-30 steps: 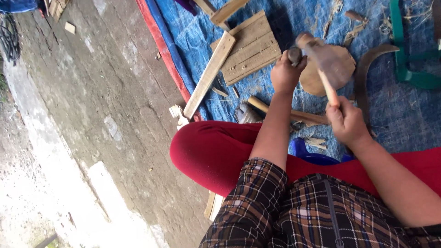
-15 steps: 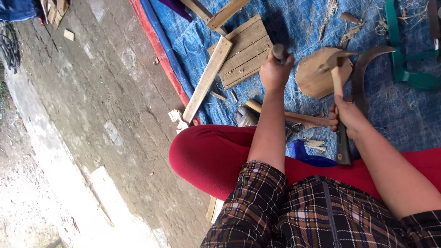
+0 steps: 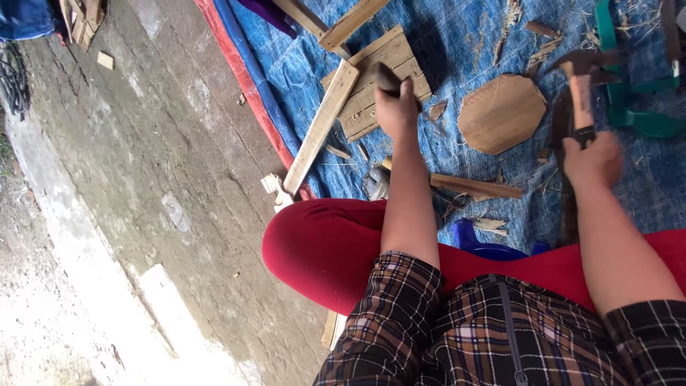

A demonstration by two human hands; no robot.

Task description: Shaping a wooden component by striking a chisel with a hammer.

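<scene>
My left hand is closed around a small dark tool and hovers over a slatted wooden panel. In my right hand is a hammer with a wooden handle, its dark head pointing away from me. An octagonal wooden piece lies flat on the blue tarpaulin between my two hands, and neither hand touches it. My red-trousered leg crosses the lower part of the view.
A long plank lies at the tarpaulin's edge. Near my knee are a wooden stick and a blue plastic object. A green frame stands at the far right, with wood chips scattered around. Bare concrete ground lies to the left.
Both hands have left the octagonal piece. My left hand moved left to the slatted panel with the dark tool, and my right hand swung the hammer off to the right.
</scene>
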